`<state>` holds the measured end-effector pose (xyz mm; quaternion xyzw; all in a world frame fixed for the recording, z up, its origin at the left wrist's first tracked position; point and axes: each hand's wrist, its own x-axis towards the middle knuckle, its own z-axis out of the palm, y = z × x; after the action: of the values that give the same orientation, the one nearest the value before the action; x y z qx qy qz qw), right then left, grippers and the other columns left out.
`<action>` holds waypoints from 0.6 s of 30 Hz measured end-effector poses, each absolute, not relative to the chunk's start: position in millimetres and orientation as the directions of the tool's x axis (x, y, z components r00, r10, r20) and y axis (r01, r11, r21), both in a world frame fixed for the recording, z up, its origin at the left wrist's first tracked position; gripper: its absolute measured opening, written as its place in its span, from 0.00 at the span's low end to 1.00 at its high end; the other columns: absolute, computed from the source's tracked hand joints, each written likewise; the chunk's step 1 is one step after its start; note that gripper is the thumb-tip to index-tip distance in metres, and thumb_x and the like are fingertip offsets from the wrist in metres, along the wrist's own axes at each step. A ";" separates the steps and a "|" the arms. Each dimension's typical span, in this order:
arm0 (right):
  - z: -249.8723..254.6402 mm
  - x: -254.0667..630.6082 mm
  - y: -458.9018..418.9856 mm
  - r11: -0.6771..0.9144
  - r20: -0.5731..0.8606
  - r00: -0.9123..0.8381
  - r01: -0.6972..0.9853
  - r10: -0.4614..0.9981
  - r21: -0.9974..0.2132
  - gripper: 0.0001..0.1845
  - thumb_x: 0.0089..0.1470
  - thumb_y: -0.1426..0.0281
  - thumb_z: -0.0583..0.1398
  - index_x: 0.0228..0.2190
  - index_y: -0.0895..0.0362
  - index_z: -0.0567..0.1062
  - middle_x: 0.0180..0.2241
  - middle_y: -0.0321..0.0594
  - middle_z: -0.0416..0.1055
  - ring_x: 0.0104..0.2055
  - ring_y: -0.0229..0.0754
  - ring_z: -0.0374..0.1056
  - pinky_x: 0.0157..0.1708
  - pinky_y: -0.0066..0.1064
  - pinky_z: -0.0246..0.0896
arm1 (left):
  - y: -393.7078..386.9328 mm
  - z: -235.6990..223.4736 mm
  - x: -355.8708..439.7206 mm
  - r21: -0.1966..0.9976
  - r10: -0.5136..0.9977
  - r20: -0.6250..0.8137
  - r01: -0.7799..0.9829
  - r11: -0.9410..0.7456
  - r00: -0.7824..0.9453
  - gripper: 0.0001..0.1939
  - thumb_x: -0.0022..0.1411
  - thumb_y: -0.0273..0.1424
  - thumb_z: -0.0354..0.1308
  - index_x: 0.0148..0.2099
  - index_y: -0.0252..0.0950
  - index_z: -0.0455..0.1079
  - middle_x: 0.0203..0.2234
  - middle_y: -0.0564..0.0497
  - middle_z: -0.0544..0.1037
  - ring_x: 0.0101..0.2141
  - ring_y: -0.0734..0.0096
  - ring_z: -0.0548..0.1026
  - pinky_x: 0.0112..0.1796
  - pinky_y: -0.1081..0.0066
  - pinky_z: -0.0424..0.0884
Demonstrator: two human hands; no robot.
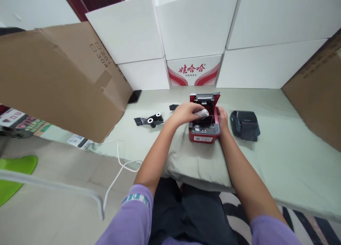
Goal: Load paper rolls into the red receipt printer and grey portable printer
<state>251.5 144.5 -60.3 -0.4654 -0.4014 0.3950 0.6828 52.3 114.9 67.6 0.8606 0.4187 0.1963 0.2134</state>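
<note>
A red and black receipt printer [204, 136] stands on the cloth-covered surface with its lid [205, 98] raised. My left hand [186, 114] is closed on a small paper roll [202, 113], whose white end faces right, over the printer's open bay. A dark strip hangs just below the roll; I cannot tell whether it belongs to it. Against the printer's right side, my right hand [222, 117] grips the casing, its fingertips partly hidden. To the left lie two dark rolls with white ends [154, 119]. A small black piece [174, 107] shows beside my left hand.
A black device [245, 125] sits right of the printer. At the back left lies a phone [135, 96], near a large cardboard sheet [61, 74]. White boxes [197, 28] form a wall behind. A white cable [118, 152] hangs over the front edge; another cardboard piece [317, 92] stands right.
</note>
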 end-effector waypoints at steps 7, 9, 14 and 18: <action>-52.8 248.3 137.3 0.250 0.198 0.401 -0.081 0.894 -0.965 0.23 0.55 0.45 0.57 0.31 0.53 0.74 0.32 0.38 0.73 0.39 0.44 0.69 0.44 0.38 0.68 | 105.1 36.1 -22.4 0.788 0.941 0.333 0.528 -0.316 0.066 0.26 0.60 0.28 0.62 0.61 0.40 0.73 0.55 0.46 0.80 0.46 0.62 0.82 0.49 0.66 0.77; -51.4 249.1 136.8 0.243 0.200 0.401 -0.057 0.894 -0.968 0.22 0.56 0.47 0.57 0.30 0.53 0.74 0.31 0.38 0.72 0.39 0.44 0.68 0.45 0.38 0.68 | 109.7 28.8 -31.2 0.688 0.962 0.268 0.689 -0.228 0.051 0.25 0.58 0.25 0.61 0.58 0.41 0.75 0.52 0.47 0.82 0.47 0.61 0.81 0.50 0.66 0.75; -50.8 248.9 137.0 0.243 0.198 0.400 -0.065 0.895 -0.968 0.22 0.57 0.47 0.57 0.29 0.53 0.73 0.30 0.37 0.72 0.38 0.44 0.68 0.45 0.37 0.68 | 117.5 19.2 -32.2 0.334 0.993 0.113 0.941 -0.054 0.017 0.18 0.59 0.28 0.61 0.52 0.45 0.76 0.45 0.49 0.84 0.50 0.55 0.78 0.55 0.58 0.66; -53.2 249.2 138.8 0.251 0.202 0.398 -0.074 0.895 -0.965 0.23 0.56 0.46 0.58 0.30 0.53 0.73 0.31 0.37 0.72 0.39 0.44 0.68 0.46 0.38 0.68 | 116.6 15.5 -30.7 0.246 0.996 0.088 0.969 -0.020 -0.002 0.16 0.60 0.30 0.60 0.51 0.45 0.75 0.44 0.47 0.84 0.50 0.53 0.76 0.54 0.57 0.63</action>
<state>249.2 138.8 -53.2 -0.4952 -0.4144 0.3599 0.6735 -30.7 116.6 15.5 0.7041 0.6978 0.1188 0.0570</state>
